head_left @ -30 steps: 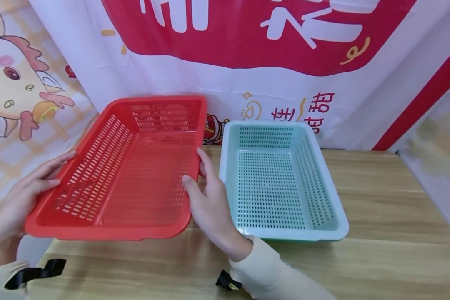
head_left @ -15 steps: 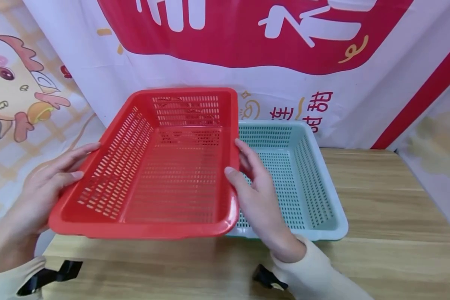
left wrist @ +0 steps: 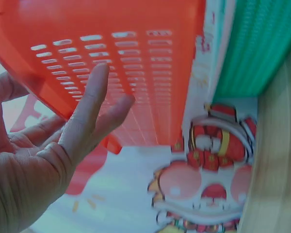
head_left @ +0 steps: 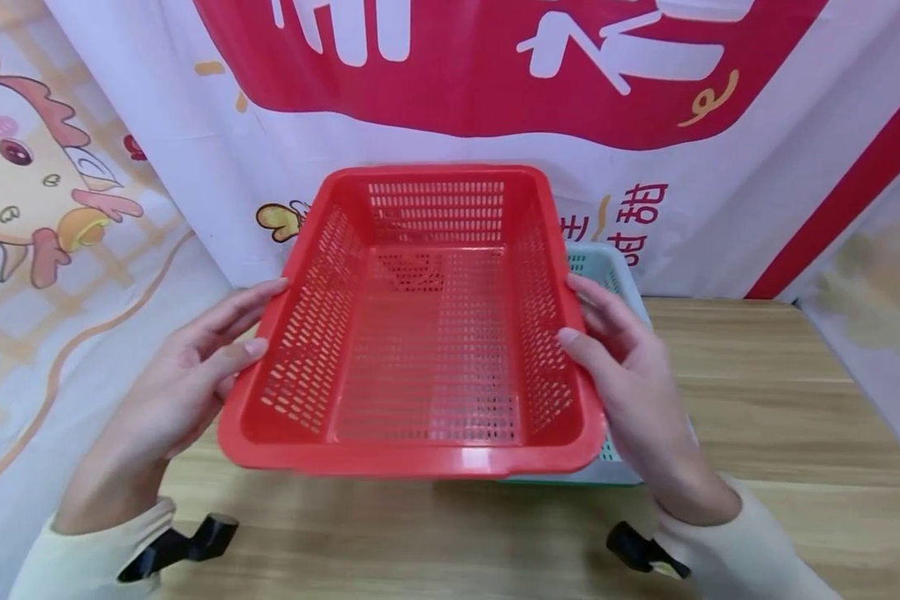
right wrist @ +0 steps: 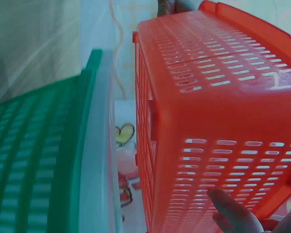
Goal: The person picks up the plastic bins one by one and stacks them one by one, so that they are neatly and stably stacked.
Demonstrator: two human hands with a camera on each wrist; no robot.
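Note:
A red plastic basket (head_left: 420,460) with slotted walls is held in the air, its open top facing me and slightly tilted. My left hand (head_left: 187,383) grips its left rim, the thumb on the rim and the other fingers behind it. On the opposite rim my right hand (head_left: 633,392) holds it the same way. In the wrist views, fingers touch the slotted outer side. Below and behind, a pale mint basket (head_left: 598,267) stands on the table, mostly hidden by the red one. Under its rim shows a darker green basket (right wrist: 34,160) in the right wrist view.
The wooden table (head_left: 780,400) spreads out to the right and in front. A white and red printed cloth (head_left: 450,100) hangs along the back edge. Another patterned cloth (head_left: 105,350) covers the left side. Black straps (head_left: 187,546) stick out from the wrists.
Both hands have carried the red basket rightward, from beside the mint basket to over much of it. The red basket has turned more squarely toward me. The mint basket stays put.

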